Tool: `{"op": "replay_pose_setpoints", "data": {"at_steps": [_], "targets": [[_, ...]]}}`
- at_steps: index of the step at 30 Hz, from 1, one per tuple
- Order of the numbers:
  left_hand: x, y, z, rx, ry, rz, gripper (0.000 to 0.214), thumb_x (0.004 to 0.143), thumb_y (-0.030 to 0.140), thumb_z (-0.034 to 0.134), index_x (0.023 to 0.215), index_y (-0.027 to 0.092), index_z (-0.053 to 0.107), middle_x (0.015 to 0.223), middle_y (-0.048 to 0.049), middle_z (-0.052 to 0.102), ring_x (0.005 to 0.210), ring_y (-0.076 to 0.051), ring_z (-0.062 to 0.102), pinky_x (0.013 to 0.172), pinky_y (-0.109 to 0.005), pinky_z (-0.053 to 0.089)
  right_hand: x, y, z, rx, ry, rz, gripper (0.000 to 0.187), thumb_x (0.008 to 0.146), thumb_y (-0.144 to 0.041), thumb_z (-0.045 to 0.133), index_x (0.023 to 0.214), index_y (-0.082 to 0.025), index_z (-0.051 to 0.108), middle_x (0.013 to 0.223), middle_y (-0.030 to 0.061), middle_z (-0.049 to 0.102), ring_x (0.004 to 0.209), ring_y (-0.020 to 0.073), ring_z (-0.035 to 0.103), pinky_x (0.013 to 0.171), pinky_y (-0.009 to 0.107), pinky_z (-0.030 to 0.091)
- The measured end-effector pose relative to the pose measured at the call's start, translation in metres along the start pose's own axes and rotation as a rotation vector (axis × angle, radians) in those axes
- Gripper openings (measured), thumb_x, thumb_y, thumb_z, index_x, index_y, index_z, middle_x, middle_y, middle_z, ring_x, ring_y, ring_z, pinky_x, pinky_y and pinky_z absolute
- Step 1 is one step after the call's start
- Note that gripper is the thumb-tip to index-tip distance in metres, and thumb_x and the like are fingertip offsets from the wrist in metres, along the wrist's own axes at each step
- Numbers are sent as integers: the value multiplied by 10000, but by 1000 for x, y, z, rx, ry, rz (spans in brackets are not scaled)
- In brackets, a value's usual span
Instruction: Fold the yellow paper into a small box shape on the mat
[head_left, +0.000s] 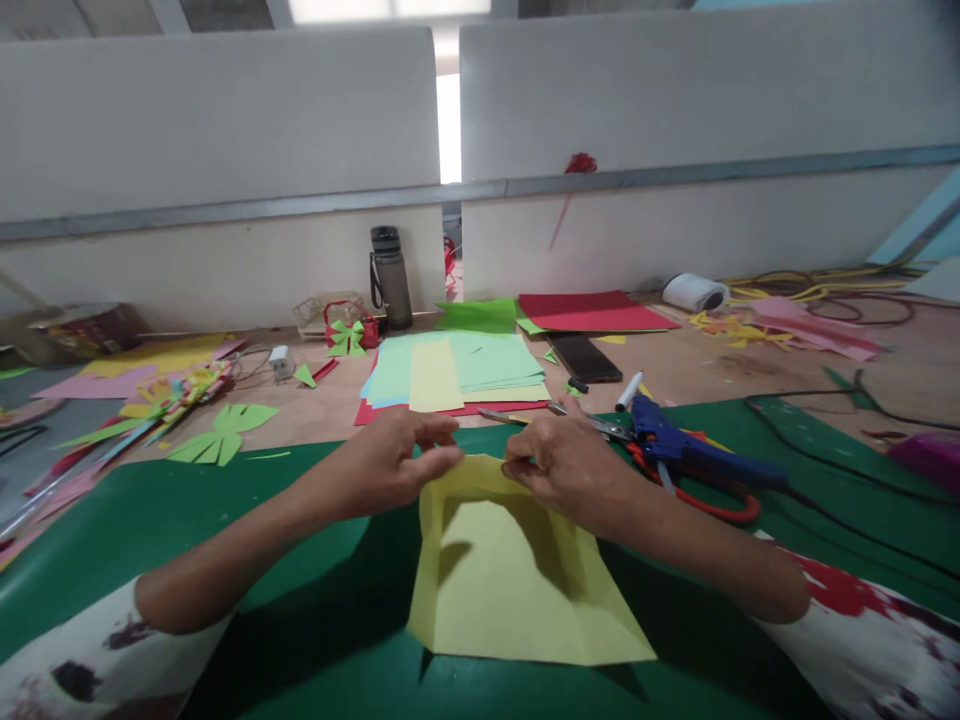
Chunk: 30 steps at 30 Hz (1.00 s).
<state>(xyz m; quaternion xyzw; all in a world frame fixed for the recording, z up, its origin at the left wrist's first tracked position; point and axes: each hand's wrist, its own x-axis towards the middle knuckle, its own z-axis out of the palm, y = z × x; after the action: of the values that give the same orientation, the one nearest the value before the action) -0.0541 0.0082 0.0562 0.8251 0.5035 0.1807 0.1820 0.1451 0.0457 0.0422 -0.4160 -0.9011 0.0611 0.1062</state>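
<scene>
A sheet of yellow paper (517,580), folded up along its sides and far edge like a shallow tray, lies on the green mat in front of me. My right hand (559,455) pinches the far edge near its right corner. At the far left corner hovers my left hand (401,455), its thumb and fingers apart with nothing seen between them. Whether its thumb touches the paper I cannot tell. Scissors with red handles (739,510) and a blue glue gun (690,450) lie just beyond my right hand.
A stack of pale green paper (495,365), red sheets (592,312) and a black phone (589,358) lie ahead. A grey bottle (390,280) stands by the partition. Green paper bow shapes (225,435) and coloured scraps lie left. A marker (628,392) and cables are right.
</scene>
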Motion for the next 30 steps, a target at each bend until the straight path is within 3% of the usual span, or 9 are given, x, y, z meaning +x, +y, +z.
{"op": "replay_pose_setpoints", "data": {"at_steps": [4, 9, 14, 22, 30], "targets": [[2, -3, 15, 106, -30, -7, 272, 805, 186, 444, 624, 116, 635, 529, -2, 534, 494, -85, 403, 467, -198, 277, 1, -3, 2, 29, -3, -71, 211, 687, -66, 504, 531, -183, 585, 535, -48, 562, 582, 101, 459, 900, 424, 224], [3, 0, 25, 150, 21, 13, 237, 764, 118, 442, 624, 133, 634, 504, 7, 500, 466, -78, 362, 455, -204, 246, 5, -12, 6, 12, 15, -179, 192, 702, -46, 484, 584, -169, 572, 577, -35, 571, 623, 111, 479, 905, 467, 198], [1, 3, 20, 146, 29, 7, 217, 736, 105, 444, 581, 132, 594, 488, 19, 454, 468, -76, 341, 453, -208, 235, 5, -14, 4, 10, 11, -167, 191, 730, -90, 492, 599, -176, 601, 618, -24, 600, 677, 128, 505, 891, 449, 231], [-1, -8, 16, 64, 0, -57, 217, 743, 132, 446, 614, 104, 618, 521, -2, 530, 476, -74, 384, 445, -204, 234, 3, 4, 2, -23, 18, -106, 243, 742, -92, 473, 525, -166, 553, 610, -24, 579, 658, 121, 499, 915, 459, 237], [-5, -2, 2, 262, -66, -107, 215, 725, 139, 489, 523, 143, 563, 457, 16, 442, 418, -78, 325, 415, -218, 167, 5, 2, 0, -150, -57, -57, 190, 652, 5, 498, 594, -158, 575, 644, 4, 601, 717, 155, 538, 934, 480, 197]]}}
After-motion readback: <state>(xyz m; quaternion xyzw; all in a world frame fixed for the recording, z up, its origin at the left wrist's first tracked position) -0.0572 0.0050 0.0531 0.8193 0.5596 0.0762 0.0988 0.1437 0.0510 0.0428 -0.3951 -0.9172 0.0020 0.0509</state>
